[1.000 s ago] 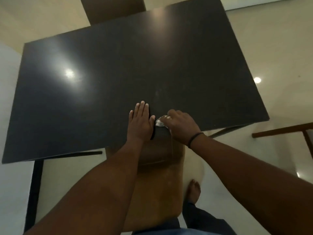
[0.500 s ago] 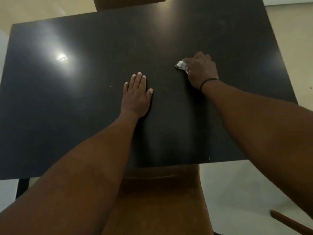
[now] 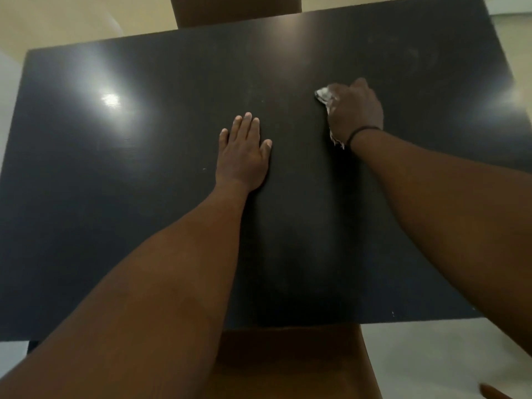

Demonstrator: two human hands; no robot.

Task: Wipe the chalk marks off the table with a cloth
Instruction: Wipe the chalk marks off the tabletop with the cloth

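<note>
A dark rectangular table (image 3: pixel 144 226) fills most of the view. My right hand (image 3: pixel 355 110) presses a small white cloth (image 3: pixel 323 95) onto the tabletop right of centre; most of the cloth is hidden under the hand, with a frayed bit showing near the wrist. Faint chalk smears (image 3: pixel 408 57) show on the far right part of the table, beyond the cloth. My left hand (image 3: pixel 244 152) lies flat on the table's middle, fingers extended, holding nothing.
A brown chair seat (image 3: pixel 290 364) sits under the table's near edge. Another brown chair back (image 3: pixel 234 10) stands beyond the far edge. Pale floor surrounds the table. A wooden piece (image 3: pixel 493 391) pokes in at bottom right.
My right hand with the cloth went from the near edge to the right-centre of the table. My left hand stays flat. The view has closed in on the tabletop.
</note>
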